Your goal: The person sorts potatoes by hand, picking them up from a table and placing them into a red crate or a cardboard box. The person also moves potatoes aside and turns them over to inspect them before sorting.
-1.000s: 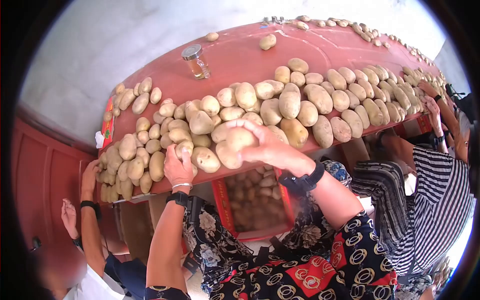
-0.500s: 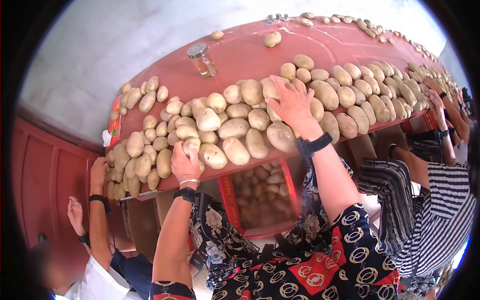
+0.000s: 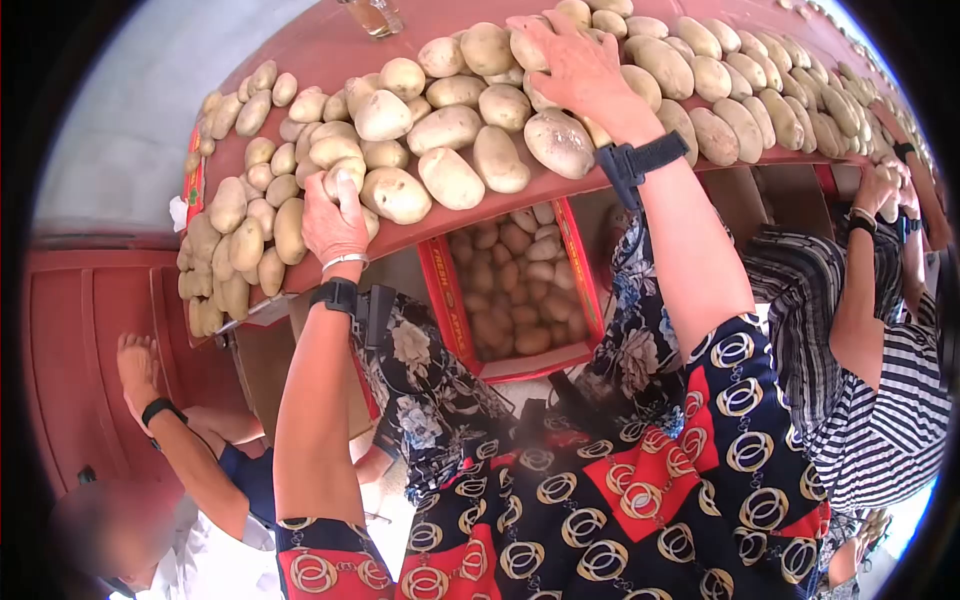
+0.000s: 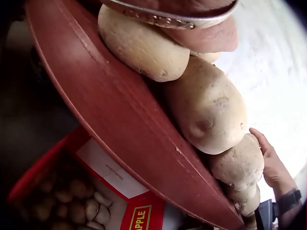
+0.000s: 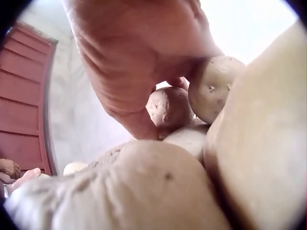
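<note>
In the head view, my left hand (image 3: 335, 222) grips a small potato (image 3: 345, 170) at the table's front edge, with a large oval potato (image 3: 396, 195) just to its right. My right hand (image 3: 585, 75) lies over the back of the rows, its fingers round a potato (image 3: 527, 48). The right wrist view has the thumb and curled fingers of that hand (image 5: 144, 62) around a rounded potato (image 5: 169, 106); another potato (image 5: 213, 88) lies against its palm side. The left wrist view catches only part of the left hand (image 4: 206, 36), above the potatoes.
Potatoes cover much of the red table (image 3: 440, 222). Below its edge stands a red box (image 3: 450, 300) of potatoes. A glass jar (image 3: 375, 14) stands at the back. People sit on both sides: a raised hand (image 3: 138, 372) at left, striped clothing (image 3: 880, 440) at right.
The right hand has moved from the front of the pile to its back, and the potato it carried lies among the others. The left hand keeps its grip. The head view has tilted down.
</note>
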{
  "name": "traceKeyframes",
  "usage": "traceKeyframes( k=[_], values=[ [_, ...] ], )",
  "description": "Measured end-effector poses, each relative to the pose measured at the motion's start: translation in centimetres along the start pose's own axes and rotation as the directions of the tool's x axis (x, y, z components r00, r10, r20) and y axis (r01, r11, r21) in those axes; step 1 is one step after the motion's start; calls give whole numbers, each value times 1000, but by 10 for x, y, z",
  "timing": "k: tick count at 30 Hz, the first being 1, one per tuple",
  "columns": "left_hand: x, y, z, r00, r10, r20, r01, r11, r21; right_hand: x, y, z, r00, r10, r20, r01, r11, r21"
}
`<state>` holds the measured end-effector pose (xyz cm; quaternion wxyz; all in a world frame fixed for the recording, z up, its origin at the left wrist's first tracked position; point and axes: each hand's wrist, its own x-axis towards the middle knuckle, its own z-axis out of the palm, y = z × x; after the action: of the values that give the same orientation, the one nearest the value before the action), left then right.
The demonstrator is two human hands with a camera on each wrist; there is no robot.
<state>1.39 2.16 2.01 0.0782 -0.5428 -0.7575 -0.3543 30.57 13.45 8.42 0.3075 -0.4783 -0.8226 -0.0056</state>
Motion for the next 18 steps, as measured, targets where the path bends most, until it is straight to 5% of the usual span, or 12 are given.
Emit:
traceKeyframes(
  k=[4,10,14,16,18],
  values=[
    [0,2,-2,1000,-8,13,8,1000,27,14,7,3,984,135,121,-146,985,94],
    [0,-2,3,1000,-3,-6,3,1000,31,18,1,3,962,274,3,-273,960,-65],
    [1,-6,3,999,35,-33,-34,998,46,16,-5,3,950,305,61,-299,950,-91],
    [0,-4,3,999,33,-23,-32,999,44,21,-5,-1,908,360,213,-340,932,-125],
    [1,-3,1,1000,-24,14,24,998,51,18,2,4,933,312,183,-297,949,-105]
  ],
)
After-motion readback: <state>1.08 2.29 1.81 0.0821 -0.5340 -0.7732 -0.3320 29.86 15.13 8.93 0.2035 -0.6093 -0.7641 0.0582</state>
